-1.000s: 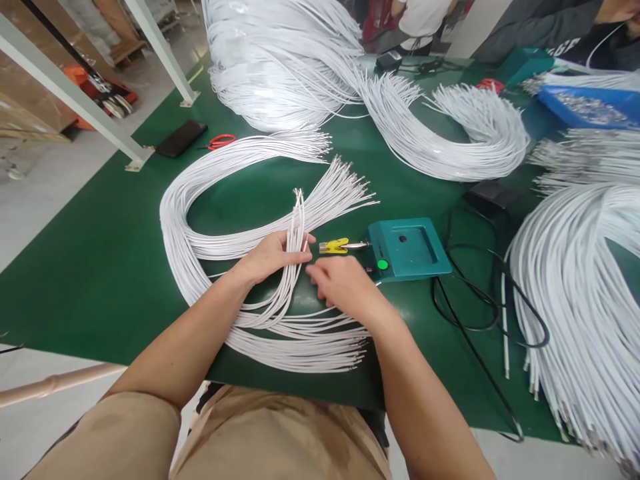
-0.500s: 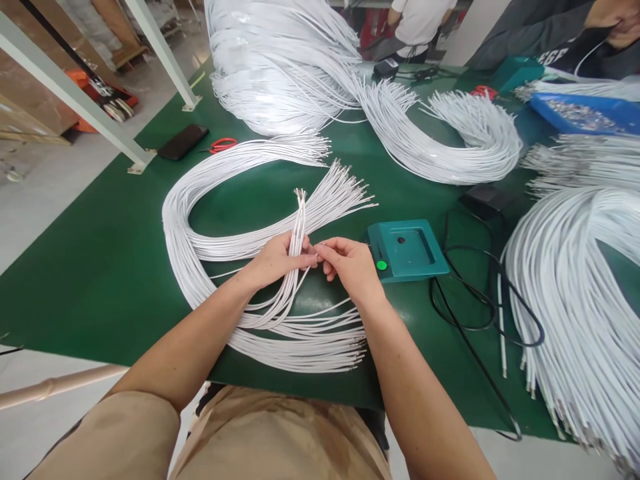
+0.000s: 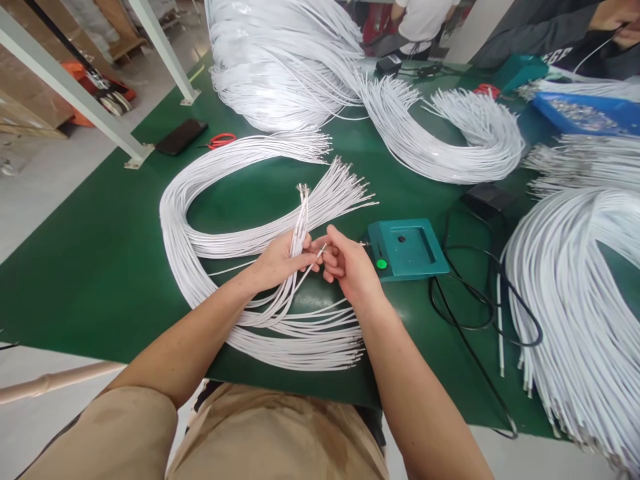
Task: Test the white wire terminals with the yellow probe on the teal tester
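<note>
A small bunch of white wires [image 3: 301,223] stands upright in my left hand [image 3: 278,264], its metal-tipped ends above the fingers. Between that hand's thumb and fingertips sticks out the end of a single white wire [image 3: 319,254], slanting up to the right. My right hand [image 3: 354,268] is right beside this end, its thumb lifted apart from the loosely curled fingers. Those fingers lie behind or against the wire end; whether they touch it I cannot tell. Below the hands, a loose group of white wires [image 3: 310,353] lies on the green tabletop [image 3: 100,267].
Right of my hands sits a teal device [image 3: 413,248] with a green button; black cables [image 3: 465,327] trail from it. Large wire bundles [image 3: 565,287] flank it. Behind are red-handled scissors [image 3: 221,141], a phone [image 3: 181,137] and a blue tray [image 3: 565,120]. Another person's hands [image 3: 613,23] work far right.
My right thumb has lifted away from the fingertips, ending the pinch on the wire end, which now shows plainly. My left hand keeps its hold on the bunch.
</note>
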Available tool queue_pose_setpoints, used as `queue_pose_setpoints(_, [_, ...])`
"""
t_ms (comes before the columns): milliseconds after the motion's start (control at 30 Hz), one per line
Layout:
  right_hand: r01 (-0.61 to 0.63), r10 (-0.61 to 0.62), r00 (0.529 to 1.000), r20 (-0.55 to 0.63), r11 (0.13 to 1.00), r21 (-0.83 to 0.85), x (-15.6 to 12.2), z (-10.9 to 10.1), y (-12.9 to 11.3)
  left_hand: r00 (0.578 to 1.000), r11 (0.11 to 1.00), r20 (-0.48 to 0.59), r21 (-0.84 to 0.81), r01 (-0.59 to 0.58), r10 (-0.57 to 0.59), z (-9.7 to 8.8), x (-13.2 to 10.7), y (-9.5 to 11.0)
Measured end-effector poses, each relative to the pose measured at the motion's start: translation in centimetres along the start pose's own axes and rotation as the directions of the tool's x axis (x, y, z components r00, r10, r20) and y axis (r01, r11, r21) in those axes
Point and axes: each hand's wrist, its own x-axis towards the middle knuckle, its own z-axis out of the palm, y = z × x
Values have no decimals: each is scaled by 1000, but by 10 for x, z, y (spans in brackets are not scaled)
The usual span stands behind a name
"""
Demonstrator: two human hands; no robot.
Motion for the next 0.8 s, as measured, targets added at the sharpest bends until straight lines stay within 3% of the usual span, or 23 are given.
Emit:
queue_pose_setpoints(333, [-99,80,984,158,988,119,2,-7,3,999,999,-48,-43,2,-4,-4,2,1])
queue_pose_setpoints(433, [-52,44,995,87,994,93,0,-5,3,998,999,-65,-43,23,-26,-6,2,1])
queue_pose_setpoints(567, [149,-165,981,-100,977,-150,-2,2,6,999,999,-48,-22,-24,23,-8,2,0])
queue_pose_setpoints(633, [218,-275,954,-124,912,-347,-3,3,8,998,999,-42,-11,-47,47,-9,1,-1])
queue_pose_setpoints(700, [259,-381,918,-112,788,-559,-2,2,11,998,999,-36,-24,-47,46,-9,1,-2])
queue_pose_setpoints(800, [320,-559,829,22,442,-838,-3,-1,14,999,996,-28,-87,-23,21,-8,2,-6])
